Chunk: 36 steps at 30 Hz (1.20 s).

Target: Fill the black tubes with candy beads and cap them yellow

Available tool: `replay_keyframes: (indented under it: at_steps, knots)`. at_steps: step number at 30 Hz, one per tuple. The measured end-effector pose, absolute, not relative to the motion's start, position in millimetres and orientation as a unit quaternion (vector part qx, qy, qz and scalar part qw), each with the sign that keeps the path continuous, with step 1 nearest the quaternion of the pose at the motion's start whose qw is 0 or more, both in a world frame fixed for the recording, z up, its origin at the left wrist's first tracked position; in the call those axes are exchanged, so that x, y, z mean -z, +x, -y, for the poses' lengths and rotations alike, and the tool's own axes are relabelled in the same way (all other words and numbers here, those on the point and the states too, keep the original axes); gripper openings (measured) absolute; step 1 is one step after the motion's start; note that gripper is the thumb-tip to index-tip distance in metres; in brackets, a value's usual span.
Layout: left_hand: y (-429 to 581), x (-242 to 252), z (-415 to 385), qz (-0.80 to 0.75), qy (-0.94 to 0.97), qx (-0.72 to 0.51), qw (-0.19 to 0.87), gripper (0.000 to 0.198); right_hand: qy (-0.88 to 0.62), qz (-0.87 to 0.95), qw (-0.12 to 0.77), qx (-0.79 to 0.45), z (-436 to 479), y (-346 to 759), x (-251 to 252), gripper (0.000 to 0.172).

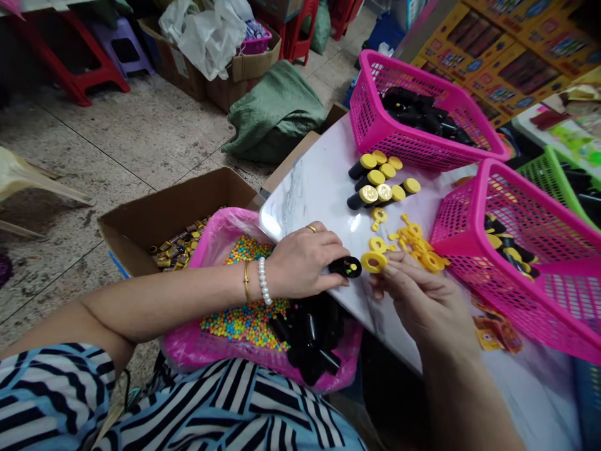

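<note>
I have a black plastic tube (pixel 346 259) over the near edge of the white marbled table (pixel 305 194), coloured bits showing in its mouth. My left hand (pixel 305 263) is curled round it, thumb and fingers closed on its sides. My right hand (pixel 417 288) pinches a flat yellow plastic ring (pixel 365 264) just beside that mouth; whether the two touch, I can't tell.

Farther in on the table lie loose yellow ring-shaped pieces (pixel 416 233) and a cluster of yellow-capped black tubes (pixel 375 178). Along its far side sit two bright pink latticed plastic baskets (pixel 462 219), both holding black pieces.

Below the table's near edge, a pink plastic-lined tub (pixel 205 244) holds tiny multicoloured balls (pixel 244 326) and more black tubes. Left of the table stands an open brown cardboard box (pixel 164 213) on the speckled, dirty floor (pixel 107 131); beyond the table's corner slumps a green woven sack (pixel 277 113). Yellow printed cartons (pixel 498 44) are stacked behind the table.
</note>
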<state>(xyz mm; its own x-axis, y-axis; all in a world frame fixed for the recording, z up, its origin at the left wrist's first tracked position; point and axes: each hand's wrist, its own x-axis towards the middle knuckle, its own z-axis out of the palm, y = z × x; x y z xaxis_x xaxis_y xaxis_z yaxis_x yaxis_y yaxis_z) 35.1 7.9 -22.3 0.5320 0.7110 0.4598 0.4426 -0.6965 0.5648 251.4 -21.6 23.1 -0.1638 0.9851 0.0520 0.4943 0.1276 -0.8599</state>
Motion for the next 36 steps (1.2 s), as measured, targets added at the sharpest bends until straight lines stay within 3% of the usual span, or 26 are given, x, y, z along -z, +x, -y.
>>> replay_keyframes:
  at_steps: [2,6,13,21,29,36]
  knots:
    - [34.9,22.2,-7.7,-0.338,0.854,-0.344,0.193,0.032,-0.566,0.615,0.355,-0.420,25.3,248.2,-24.1,0.018]
    - [35.0,23.2,-7.2,-0.339,0.853,-0.349,0.188,0.032,-0.586,0.518,0.350,-0.516,29.8,237.6,-25.1,0.043]
    - [35.8,26.0,-6.3,-0.333,0.847,-0.370,0.185,0.026,-0.587,0.539,0.373,-0.475,26.3,225.1,-13.3,0.024]
    - [34.6,18.4,-5.5,-0.339,0.843,-0.363,0.205,0.027,-0.577,0.491,0.408,-0.509,26.3,228.0,-7.0,0.026]
    - [35.9,5.0,-6.1,-0.345,0.804,-0.343,0.343,0.024,-0.582,0.485,0.396,-0.519,26.0,226.9,-8.3,0.028]
    - [39.0,11.2,-8.9,-0.353,0.802,-0.342,0.341,0.025,-0.582,0.454,0.414,-0.533,24.7,223.5,-12.6,0.026]
